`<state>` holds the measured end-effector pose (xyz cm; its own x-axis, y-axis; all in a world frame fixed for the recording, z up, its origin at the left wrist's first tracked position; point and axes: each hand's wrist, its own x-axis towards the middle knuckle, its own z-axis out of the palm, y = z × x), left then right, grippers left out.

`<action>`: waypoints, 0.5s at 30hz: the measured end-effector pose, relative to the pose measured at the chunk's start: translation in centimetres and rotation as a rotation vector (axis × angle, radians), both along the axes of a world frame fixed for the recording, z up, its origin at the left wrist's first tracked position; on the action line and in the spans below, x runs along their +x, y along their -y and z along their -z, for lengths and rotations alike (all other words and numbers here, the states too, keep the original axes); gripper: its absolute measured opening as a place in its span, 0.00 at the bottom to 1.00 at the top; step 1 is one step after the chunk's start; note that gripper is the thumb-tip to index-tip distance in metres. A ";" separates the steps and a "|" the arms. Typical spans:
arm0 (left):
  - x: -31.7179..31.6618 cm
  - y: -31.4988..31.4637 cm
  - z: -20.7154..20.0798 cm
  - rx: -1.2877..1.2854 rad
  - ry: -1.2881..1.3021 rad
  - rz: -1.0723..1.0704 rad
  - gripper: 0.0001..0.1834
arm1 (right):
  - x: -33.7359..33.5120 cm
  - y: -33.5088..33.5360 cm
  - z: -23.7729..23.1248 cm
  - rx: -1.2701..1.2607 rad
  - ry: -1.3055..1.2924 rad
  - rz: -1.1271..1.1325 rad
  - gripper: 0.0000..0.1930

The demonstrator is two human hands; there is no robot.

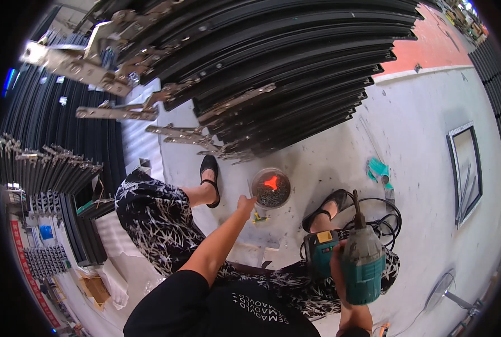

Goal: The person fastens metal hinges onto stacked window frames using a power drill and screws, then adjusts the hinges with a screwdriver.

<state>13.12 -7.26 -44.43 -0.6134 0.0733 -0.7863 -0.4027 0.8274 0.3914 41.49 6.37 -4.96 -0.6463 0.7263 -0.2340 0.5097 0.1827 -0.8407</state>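
My left hand is at the near left rim of a round bowl on the floor, its fingers drawn together; whatever they may hold is hidden. Many small dark screws fill the bowl, with an orange-red three-armed piece on top. Just below the bowl lies a small yellow-green item. In my right hand, over my right thigh, is a teal and grey cordless driver, its bit pointing away from me.
A big stack of black metal profiles with metal hinge arms rises ahead. More profiles stand at the left. Black cable coils beside my right foot. A teal cloth-like item and a rectangular frame lie on the right.
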 end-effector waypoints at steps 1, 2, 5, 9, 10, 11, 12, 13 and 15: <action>-0.6 0.3 2.3 -0.034 0.140 0.005 0.26 | 0.9 0.6 1.6 -0.047 -0.026 0.083 0.14; -0.8 0.7 3.7 -0.034 0.143 0.008 0.26 | 0.8 0.6 1.5 -0.115 -0.079 0.115 0.15; -1.1 1.0 6.2 0.332 0.623 -0.603 0.11 | 0.1 0.7 0.5 -0.942 -0.797 0.418 0.18; -0.6 -0.2 6.8 0.155 0.465 -0.539 0.07 | 1.1 0.0 1.7 -0.877 -0.744 0.302 0.21; -0.9 -0.5 6.9 0.154 0.460 -0.543 0.07 | 0.8 0.0 1.2 -0.903 -0.736 0.314 0.20; -0.6 -1.8 6.3 0.082 0.456 -0.591 0.06 | 0.7 0.0 0.6 -0.916 -0.720 0.347 0.20; -0.5 -2.8 5.7 0.012 0.444 -0.640 0.06 | 0.0 -0.3 -0.4 -1.088 -0.906 0.477 0.20; -0.2 -3.3 5.0 0.041 0.467 -0.624 0.05 | 0.1 -0.2 -0.4 -1.168 -1.001 0.548 0.19; -0.6 -2.6 4.3 0.048 0.455 -0.574 0.05 | 0.7 0.3 0.4 -1.200 -1.031 0.683 0.18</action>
